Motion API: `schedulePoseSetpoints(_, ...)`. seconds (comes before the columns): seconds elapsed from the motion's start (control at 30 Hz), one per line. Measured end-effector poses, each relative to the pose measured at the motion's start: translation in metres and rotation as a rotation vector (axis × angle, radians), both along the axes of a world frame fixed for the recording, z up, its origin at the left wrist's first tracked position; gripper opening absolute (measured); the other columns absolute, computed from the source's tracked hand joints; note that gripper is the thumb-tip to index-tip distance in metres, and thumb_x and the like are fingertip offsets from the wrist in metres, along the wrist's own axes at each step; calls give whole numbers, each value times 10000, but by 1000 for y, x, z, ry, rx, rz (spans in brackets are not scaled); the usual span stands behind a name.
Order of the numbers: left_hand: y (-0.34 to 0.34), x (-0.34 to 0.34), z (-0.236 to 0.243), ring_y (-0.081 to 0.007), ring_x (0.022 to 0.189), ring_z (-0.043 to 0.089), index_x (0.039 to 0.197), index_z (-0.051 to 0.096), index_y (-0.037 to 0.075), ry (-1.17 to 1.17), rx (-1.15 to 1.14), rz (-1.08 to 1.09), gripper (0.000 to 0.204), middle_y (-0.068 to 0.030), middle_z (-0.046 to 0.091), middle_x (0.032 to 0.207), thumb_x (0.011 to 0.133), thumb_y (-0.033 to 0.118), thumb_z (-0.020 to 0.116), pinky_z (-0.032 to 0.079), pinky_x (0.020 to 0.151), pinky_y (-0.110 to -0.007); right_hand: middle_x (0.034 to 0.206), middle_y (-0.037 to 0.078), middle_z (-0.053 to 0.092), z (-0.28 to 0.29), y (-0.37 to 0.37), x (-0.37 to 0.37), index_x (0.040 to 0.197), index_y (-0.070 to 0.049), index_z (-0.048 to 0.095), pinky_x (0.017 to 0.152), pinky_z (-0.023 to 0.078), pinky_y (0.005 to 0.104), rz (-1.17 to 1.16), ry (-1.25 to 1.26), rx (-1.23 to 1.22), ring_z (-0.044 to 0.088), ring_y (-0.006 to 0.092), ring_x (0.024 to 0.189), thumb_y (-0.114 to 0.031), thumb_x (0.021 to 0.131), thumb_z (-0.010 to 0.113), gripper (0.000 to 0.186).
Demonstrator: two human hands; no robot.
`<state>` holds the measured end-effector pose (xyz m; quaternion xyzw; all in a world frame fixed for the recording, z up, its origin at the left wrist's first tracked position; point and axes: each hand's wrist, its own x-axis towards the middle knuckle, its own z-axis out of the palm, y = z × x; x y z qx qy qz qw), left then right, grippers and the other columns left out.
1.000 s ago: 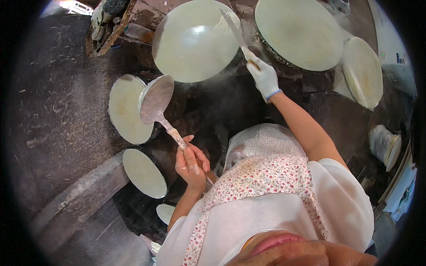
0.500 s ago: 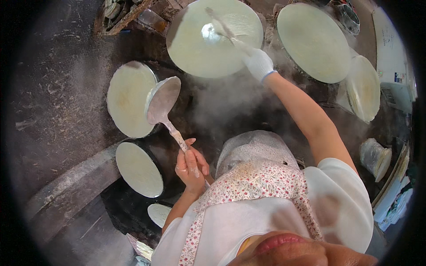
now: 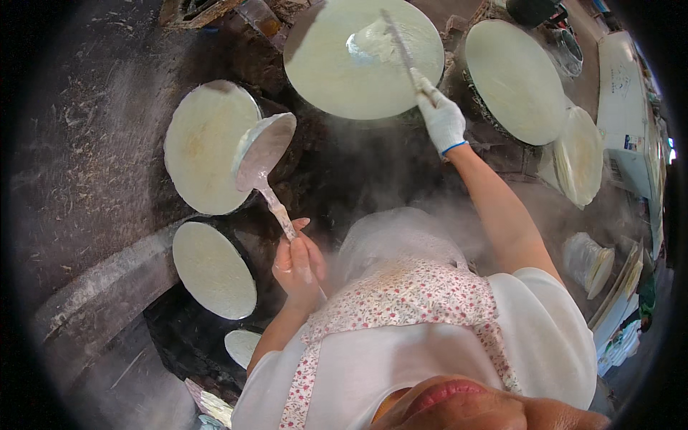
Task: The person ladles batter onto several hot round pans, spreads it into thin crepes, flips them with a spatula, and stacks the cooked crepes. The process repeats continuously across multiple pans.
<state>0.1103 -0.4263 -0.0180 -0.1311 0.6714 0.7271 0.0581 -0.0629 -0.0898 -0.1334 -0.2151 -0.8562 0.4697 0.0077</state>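
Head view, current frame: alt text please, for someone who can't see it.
A white-gloved right hand holds a long, thin spatula at a large pale round of batter; the bare left hand grips a large ladle. More pale rounds lie to both sides, amid steam.

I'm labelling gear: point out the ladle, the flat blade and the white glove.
Ladle [image 3: 266, 153], head view: its bowl.
Flat blade [image 3: 399, 41], head view: its mid-length.
White glove [image 3: 443, 124], head view: its back.

White box [image 3: 618, 107] at right, clear container [image 3: 259, 18] toward upper left
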Motion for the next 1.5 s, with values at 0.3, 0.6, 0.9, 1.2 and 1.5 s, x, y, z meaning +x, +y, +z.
schedulePoseSetpoints(0.3,-2,11,-14,-42,459,427,1259,581,-102,22,44,11,357,-6,521,655,1147,192,412,391,460,-206,1186,168,749,6,4,-2,1413,-224,676,927,553,328,87,167,130,754,281,1065,-397,1007,674,442)
schedulePoseSetpoints(0.6,-9,21,-24,-49,457,430,1423,518,-44,29,-9,-77,438,13,483,673,1162,298,432,387,416,-214,1069,190,757,-11,6,-3,1399,-273,675,874,575,387,206,386,170,749,328,997,-449,1000,647,437)
schedulePoseSetpoints(0.9,35,-189,-13,-41,566,396,1318,529,65,84,460,-249,276,16,452,823,1161,267,423,381,470,-212,1016,162,765,2,15,45,1397,-325,685,827,592,374,406,-56,294,765,336,904,-430,988,672,422)
schedulePoseSetpoints(1.2,74,-188,-53,-64,603,423,1229,525,63,-229,658,-49,163,-29,509,874,1134,181,467,416,506,-233,1102,47,792,-15,16,34,1418,-157,680,891,541,254,296,49,7,721,78,975,-285,1006,716,433)
schedulePoseSetpoints(1.5,71,-169,-44,-49,575,421,1063,470,7,-631,1359,93,127,-2,442,787,1123,119,478,436,528,-201,747,-89,527,40,-20,30,1461,-120,654,447,311,201,196,-418,-522,425,15,568,-191,1037,672,430)
